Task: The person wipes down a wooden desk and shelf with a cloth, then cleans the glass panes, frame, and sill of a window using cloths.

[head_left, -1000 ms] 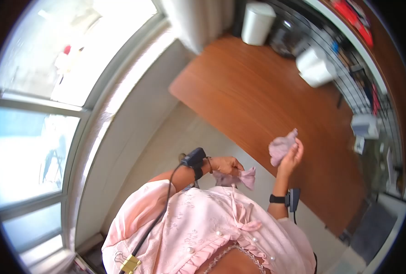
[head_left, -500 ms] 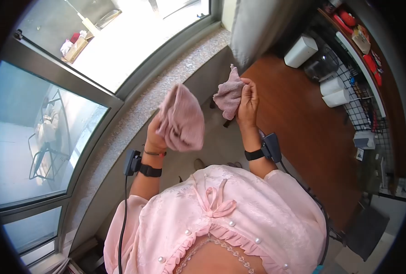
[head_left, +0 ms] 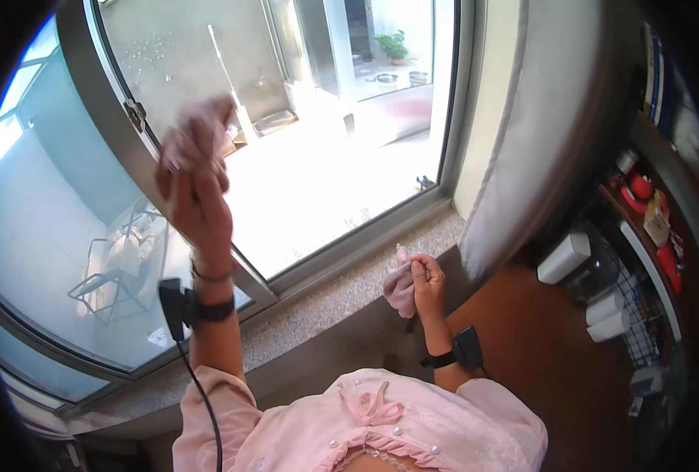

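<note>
My left hand (head_left: 197,200) is raised in front of the window frame (head_left: 141,134), its fingers closed on a pinkish cloth (head_left: 200,134) that is blurred by motion. Whether that cloth touches the frame or glass cannot be made out. Lower and to the right, my right hand (head_left: 428,282) pinches a second, smaller pinkish cloth (head_left: 401,291), which hangs by the speckled stone sill (head_left: 318,308). Both wrists carry black straps with small dark devices.
A grey curtain (head_left: 523,141) hangs right of the window. Farther right are a brown wooden table (head_left: 515,338), a white container (head_left: 564,257), paper rolls (head_left: 608,316) and a shelf with red items (head_left: 641,187). A cable (head_left: 208,401) runs from my left wrist.
The view has turned from the table to the window. My left hand has risen from near my body to the window frame with its cloth. My right hand, still holding its cloth, is now by the sill.
</note>
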`<state>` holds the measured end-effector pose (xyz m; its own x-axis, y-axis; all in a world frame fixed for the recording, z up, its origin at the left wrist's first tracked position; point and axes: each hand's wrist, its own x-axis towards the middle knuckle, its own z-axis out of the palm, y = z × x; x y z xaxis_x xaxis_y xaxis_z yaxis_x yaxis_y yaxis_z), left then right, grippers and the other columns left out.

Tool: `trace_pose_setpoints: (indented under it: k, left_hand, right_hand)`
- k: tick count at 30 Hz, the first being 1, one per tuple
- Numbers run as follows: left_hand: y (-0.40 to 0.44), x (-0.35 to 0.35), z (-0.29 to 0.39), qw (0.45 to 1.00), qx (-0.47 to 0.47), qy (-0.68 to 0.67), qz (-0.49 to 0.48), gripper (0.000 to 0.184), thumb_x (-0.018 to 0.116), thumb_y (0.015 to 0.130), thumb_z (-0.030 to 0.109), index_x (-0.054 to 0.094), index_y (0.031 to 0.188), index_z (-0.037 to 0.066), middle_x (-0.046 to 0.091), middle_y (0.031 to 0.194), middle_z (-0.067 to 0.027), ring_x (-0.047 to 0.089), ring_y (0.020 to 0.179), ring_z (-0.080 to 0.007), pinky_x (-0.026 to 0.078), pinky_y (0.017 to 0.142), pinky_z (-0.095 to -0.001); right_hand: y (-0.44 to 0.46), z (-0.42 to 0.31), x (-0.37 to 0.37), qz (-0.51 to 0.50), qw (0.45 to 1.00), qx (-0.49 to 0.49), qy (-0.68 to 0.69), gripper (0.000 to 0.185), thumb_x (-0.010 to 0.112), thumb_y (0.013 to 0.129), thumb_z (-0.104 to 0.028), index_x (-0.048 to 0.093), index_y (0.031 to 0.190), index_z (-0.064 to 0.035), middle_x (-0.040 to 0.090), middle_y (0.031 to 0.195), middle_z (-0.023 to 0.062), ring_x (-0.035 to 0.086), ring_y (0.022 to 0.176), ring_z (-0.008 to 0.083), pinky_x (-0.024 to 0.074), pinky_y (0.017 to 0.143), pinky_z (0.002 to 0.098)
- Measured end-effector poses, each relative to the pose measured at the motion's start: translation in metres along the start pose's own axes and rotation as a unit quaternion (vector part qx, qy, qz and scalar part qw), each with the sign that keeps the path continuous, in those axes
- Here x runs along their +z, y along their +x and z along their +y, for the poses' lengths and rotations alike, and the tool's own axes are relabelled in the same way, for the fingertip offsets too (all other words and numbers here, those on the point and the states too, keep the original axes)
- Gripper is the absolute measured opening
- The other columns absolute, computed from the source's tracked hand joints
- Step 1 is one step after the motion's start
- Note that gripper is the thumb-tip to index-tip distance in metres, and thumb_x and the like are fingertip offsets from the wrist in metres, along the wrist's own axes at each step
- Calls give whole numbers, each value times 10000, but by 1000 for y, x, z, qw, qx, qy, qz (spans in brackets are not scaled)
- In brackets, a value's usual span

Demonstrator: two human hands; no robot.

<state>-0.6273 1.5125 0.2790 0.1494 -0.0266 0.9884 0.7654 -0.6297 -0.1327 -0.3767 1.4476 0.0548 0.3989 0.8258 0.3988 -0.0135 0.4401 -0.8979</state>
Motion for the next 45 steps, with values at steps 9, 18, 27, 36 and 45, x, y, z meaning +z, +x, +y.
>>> trace_pose_setpoints:
  k: [9,18,27,36,45]
  left_hand:
    - [45,150,-46,935,187,236,-190,422,590,670,224,496,1073,142,428,1118,-118,346,1076,-333,253,909,-457]
    - [196,155,-65,914,341,192,-107,115,589,729,174,591,822,107,541,835,-44,513,805,-233,411,625,-324]
    - [205,273,-27,879,445,149,-89,185,545,740,119,580,921,136,562,845,-27,509,872,-163,372,817,-289]
    - [305,315,-18,866,419,268,-43,63,592,677,164,579,686,102,569,662,2,541,697,-133,407,713,-276]
    - [257,415,43,877,449,165,46,98,575,692,172,580,747,91,568,842,-24,523,809,-146,396,747,-319]
  right_hand:
    - [80,53,12,-35,997,23,65,113,496,827,-129,550,851,-32,495,721,-39,419,644,24,359,567,163]
    - [102,78,7,-67,989,97,83,110,498,819,-130,553,840,-37,517,717,-29,438,640,28,374,571,158]
    - [136,95,-2,-12,995,53,84,106,497,822,-126,544,852,-36,519,747,-17,454,660,37,386,597,169]
    - [215,69,-75,103,993,-63,-4,115,497,816,-120,537,846,-16,548,802,46,506,742,112,405,673,229]
    - [255,26,-138,369,887,-252,-113,424,497,826,-240,388,1150,10,446,1002,93,428,895,159,347,804,266]
